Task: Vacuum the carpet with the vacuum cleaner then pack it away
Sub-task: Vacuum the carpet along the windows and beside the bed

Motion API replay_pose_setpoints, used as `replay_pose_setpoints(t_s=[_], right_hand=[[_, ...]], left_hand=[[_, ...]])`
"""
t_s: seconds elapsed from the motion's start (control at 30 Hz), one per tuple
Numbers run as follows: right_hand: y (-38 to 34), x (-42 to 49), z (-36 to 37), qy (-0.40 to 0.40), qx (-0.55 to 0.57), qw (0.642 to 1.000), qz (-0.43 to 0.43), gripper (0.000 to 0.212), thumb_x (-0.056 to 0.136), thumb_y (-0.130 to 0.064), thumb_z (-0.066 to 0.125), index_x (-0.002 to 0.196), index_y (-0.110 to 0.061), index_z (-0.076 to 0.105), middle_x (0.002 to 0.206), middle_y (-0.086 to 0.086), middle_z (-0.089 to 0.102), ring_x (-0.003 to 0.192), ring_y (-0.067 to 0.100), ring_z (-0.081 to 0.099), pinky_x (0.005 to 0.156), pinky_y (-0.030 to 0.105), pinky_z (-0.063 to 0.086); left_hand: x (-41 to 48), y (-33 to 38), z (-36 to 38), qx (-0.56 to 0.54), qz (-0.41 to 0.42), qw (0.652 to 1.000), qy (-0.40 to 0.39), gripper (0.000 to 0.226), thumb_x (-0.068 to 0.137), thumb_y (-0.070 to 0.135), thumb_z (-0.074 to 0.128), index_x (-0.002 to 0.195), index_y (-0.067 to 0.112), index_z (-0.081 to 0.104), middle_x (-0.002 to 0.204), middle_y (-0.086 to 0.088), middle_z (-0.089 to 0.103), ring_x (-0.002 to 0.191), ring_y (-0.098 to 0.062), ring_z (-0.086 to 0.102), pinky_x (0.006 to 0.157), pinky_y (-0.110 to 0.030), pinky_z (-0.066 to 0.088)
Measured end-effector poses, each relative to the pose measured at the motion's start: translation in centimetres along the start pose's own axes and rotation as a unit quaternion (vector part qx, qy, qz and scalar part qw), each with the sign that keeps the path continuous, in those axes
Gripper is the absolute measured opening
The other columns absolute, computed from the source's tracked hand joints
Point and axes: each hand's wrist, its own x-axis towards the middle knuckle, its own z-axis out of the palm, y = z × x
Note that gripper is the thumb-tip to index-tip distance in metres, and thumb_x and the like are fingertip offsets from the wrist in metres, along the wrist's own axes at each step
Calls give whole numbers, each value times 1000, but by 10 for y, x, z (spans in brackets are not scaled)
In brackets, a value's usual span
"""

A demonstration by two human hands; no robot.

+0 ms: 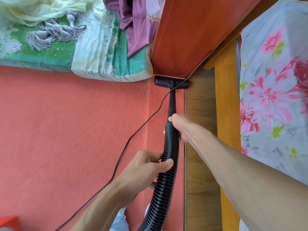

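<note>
Head view: black T-shaped floor nozzle [171, 82] lies far of right hand [180, 126], rigid black tube [172, 104] between running near-far; left hand [145, 165] sits nearer, both w/ fingers curled round black ribbed hose [164, 189].

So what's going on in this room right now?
A person is vacuuming the salmon-red carpet. Their right hand grips the black wand where the ribbed hose joins it, and their left hand holds the hose nearer the body. The floor nozzle sits at the carpet's far edge, against the red-brown cabinet. A thin black cord trails across the carpet.
</note>
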Motion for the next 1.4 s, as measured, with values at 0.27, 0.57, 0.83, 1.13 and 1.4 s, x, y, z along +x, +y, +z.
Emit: replay_pose_setpoints(t_s=[0.27, 0.57, 0.83, 1.13, 1.4], right_hand=[[10, -9, -8, -19, 38, 999, -1, 18, 94, -20, 51, 107, -8, 54, 78, 11, 69, 61, 23, 67, 72, 37, 60], [33, -74, -37, -92, 155, 982, 54, 16, 93, -22, 55, 92, -6, 52, 63, 10, 64, 65, 21, 63, 72, 35, 49], [1, -35, -25, -133, 225, 965, -2, 35, 99, -37, 48, 105, -5, 59, 92, 12, 67, 82, 22, 66, 88, 38, 51], [85, -48, -25, -81, 178, 979, 63, 18, 94, -19, 51, 96, -2, 57, 73, 13, 63, 68, 24, 61, 63, 35, 49], [167, -103, -23, -36, 130, 988, 76, 15, 92, -15, 54, 92, -1, 58, 70, 16, 65, 67, 29, 63, 63, 38, 49]], left_hand=[[-13, 7, 0, 18, -6, 1000, -6, 18, 95, 21, 66, 99, 7, 77, 77, 0, 69, 69, -14, 64, 70, -33, 57], [-73, 40, -10, 119, 21, 985, -120, 32, 82, 32, 75, 108, 14, 78, 95, -20, 73, 84, -24, 66, 86, -58, 55], [-32, 17, 10, 65, 68, 985, 145, 14, 90, 27, 70, 98, 21, 80, 81, -5, 77, 67, -14, 70, 67, -32, 58], [-59, -13, 30, 175, -30, 982, 66, 41, 91, 33, 64, 87, -8, 67, 67, -4, 54, 59, -18, 52, 58, -30, 44], [-129, -44, 49, 101, -99, 990, -10, 31, 95, 22, 63, 86, -6, 74, 73, -14, 72, 69, -27, 69, 59, -30, 57]])
